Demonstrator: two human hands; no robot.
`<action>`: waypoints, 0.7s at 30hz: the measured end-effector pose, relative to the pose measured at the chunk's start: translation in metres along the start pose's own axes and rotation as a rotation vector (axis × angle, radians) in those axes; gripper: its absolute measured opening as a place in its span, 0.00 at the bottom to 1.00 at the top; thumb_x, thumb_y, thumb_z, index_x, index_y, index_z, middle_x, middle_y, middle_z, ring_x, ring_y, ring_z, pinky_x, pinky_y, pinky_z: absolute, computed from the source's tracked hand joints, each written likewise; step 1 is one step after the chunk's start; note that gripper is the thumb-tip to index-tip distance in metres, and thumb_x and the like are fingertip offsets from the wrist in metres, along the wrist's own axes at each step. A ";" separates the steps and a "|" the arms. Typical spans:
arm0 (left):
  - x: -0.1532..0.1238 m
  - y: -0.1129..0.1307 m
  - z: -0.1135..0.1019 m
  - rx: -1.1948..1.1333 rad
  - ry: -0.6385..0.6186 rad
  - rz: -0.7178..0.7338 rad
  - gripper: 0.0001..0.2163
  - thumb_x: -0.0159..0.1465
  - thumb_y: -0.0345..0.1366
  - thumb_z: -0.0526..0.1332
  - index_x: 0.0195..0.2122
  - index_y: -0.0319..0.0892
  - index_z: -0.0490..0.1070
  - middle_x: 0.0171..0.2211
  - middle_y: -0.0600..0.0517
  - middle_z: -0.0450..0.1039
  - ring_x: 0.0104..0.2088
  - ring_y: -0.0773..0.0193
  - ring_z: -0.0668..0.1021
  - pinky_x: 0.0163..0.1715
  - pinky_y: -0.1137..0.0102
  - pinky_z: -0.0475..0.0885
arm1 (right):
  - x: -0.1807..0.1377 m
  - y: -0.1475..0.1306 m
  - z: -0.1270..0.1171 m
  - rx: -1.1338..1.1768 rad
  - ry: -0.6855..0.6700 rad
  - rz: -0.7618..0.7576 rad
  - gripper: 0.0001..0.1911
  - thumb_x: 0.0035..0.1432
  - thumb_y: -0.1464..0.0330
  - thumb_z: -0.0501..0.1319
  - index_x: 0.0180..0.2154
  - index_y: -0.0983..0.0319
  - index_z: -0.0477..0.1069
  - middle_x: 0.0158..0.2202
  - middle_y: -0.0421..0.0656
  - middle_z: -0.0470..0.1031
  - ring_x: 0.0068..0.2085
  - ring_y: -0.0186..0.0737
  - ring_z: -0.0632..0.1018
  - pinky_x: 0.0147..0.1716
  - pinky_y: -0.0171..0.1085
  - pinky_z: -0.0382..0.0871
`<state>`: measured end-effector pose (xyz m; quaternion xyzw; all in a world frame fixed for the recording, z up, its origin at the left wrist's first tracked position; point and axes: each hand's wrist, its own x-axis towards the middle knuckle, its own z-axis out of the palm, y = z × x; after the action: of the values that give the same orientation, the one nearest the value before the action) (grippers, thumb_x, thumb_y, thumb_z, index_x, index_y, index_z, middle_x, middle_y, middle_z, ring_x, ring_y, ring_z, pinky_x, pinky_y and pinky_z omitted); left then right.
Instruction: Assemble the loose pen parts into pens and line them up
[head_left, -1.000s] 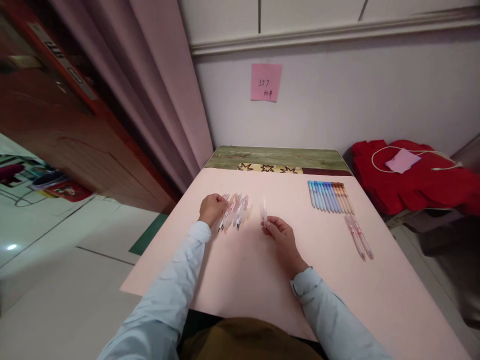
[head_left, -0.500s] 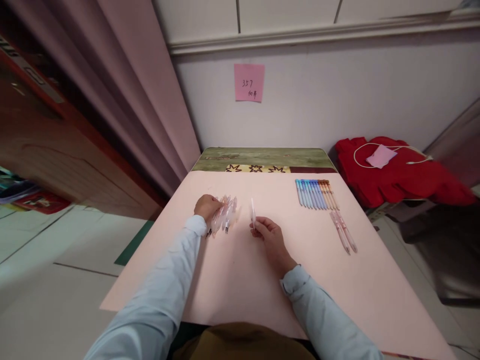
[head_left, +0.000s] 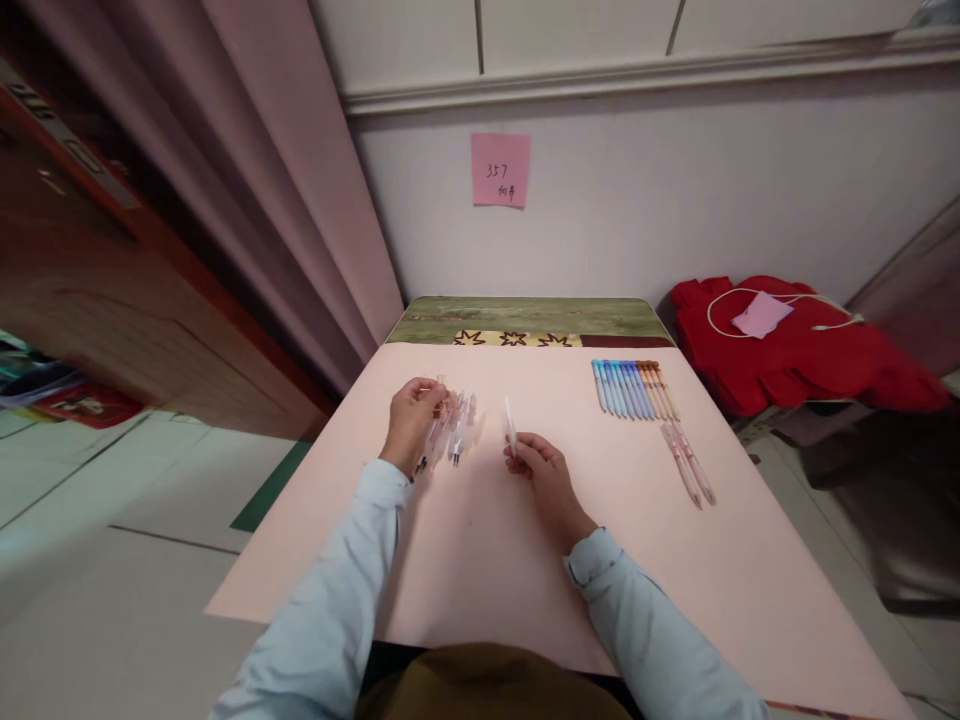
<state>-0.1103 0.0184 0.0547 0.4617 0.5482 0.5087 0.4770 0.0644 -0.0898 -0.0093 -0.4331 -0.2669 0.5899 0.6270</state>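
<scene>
My left hand (head_left: 414,415) is closed in a pinch on a small clear pen part (head_left: 441,381), held just above the far left side of a loose pile of clear and pinkish pen parts (head_left: 459,425). Several dark tips stick out at the pile's near end. To the right of the pile, my right hand (head_left: 546,475) grips a slim whitish pen barrel (head_left: 511,415) between thumb and fingers, its upper end pointing away from me. The exact shape of the piece in my left fingers is too small to make out.
A neat row of blue, purple and orange pens (head_left: 634,390) lies at the far right of the pink-covered table (head_left: 480,580). Two pink pens (head_left: 688,465) lie nearer. Beyond the right edge is a red cloth (head_left: 757,370) with a white cable (head_left: 716,315).
My left hand has lifted slightly off the pile and turned upward, now with a small clear part between its fingers. My right hand keeps its hold on the barrel, almost unmoved.
</scene>
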 end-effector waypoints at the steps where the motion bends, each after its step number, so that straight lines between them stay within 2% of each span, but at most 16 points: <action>1: -0.011 0.003 0.004 -0.093 -0.080 -0.035 0.13 0.54 0.43 0.68 0.34 0.42 0.70 0.28 0.50 0.76 0.25 0.65 0.76 0.28 0.70 0.71 | 0.000 0.000 0.000 -0.013 0.000 -0.004 0.13 0.51 0.61 0.67 0.37 0.61 0.78 0.32 0.42 0.76 0.32 0.35 0.73 0.37 0.37 0.67; 4: -0.041 0.004 0.013 -0.272 -0.290 -0.158 0.15 0.56 0.43 0.67 0.39 0.40 0.70 0.26 0.52 0.73 0.21 0.70 0.72 0.22 0.74 0.67 | -0.001 0.000 0.000 -0.050 0.001 -0.033 0.12 0.51 0.61 0.67 0.36 0.61 0.78 0.31 0.40 0.75 0.31 0.34 0.71 0.34 0.35 0.65; 6: -0.053 -0.001 0.016 -0.330 -0.330 -0.197 0.13 0.55 0.38 0.68 0.38 0.40 0.69 0.25 0.54 0.72 0.19 0.74 0.69 0.19 0.78 0.61 | -0.001 0.000 -0.001 -0.057 0.001 -0.054 0.12 0.51 0.61 0.67 0.36 0.61 0.78 0.29 0.39 0.73 0.30 0.33 0.70 0.32 0.34 0.63; 10: -0.060 -0.009 0.012 -0.349 -0.330 -0.221 0.12 0.53 0.32 0.68 0.37 0.40 0.68 0.24 0.55 0.71 0.19 0.75 0.67 0.18 0.79 0.58 | -0.003 -0.001 -0.004 -0.070 0.039 -0.090 0.11 0.52 0.61 0.66 0.36 0.61 0.78 0.25 0.37 0.69 0.28 0.33 0.67 0.30 0.34 0.60; 14: -0.057 -0.009 0.008 -0.399 -0.255 -0.244 0.14 0.55 0.30 0.68 0.42 0.39 0.70 0.30 0.50 0.77 0.23 0.71 0.74 0.23 0.76 0.68 | -0.004 -0.002 -0.003 -0.068 0.056 -0.097 0.12 0.52 0.61 0.65 0.36 0.61 0.78 0.24 0.37 0.69 0.27 0.33 0.67 0.29 0.34 0.60; 17: -0.055 -0.012 0.011 -0.532 -0.204 -0.394 0.08 0.60 0.32 0.65 0.40 0.38 0.73 0.35 0.46 0.78 0.26 0.68 0.77 0.28 0.73 0.73 | -0.004 -0.001 -0.002 -0.062 0.024 -0.069 0.13 0.52 0.60 0.66 0.36 0.62 0.77 0.27 0.38 0.73 0.28 0.33 0.69 0.30 0.34 0.63; 19: -0.055 -0.017 0.016 -0.610 -0.187 -0.494 0.05 0.64 0.35 0.62 0.36 0.38 0.73 0.32 0.47 0.77 0.25 0.69 0.76 0.27 0.73 0.73 | -0.004 0.000 -0.002 -0.074 0.004 -0.051 0.15 0.51 0.58 0.68 0.37 0.62 0.77 0.29 0.40 0.75 0.28 0.34 0.71 0.31 0.35 0.66; 21: -0.054 -0.023 0.022 -0.656 -0.179 -0.515 0.09 0.65 0.38 0.61 0.32 0.39 0.72 0.27 0.49 0.74 0.23 0.69 0.74 0.27 0.73 0.72 | -0.004 0.000 -0.002 -0.092 -0.007 -0.035 0.18 0.49 0.56 0.69 0.37 0.62 0.76 0.30 0.42 0.77 0.28 0.35 0.73 0.32 0.36 0.68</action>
<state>-0.0830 -0.0338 0.0340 0.1757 0.4111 0.4783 0.7558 0.0653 -0.0941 -0.0097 -0.4546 -0.3036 0.5676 0.6157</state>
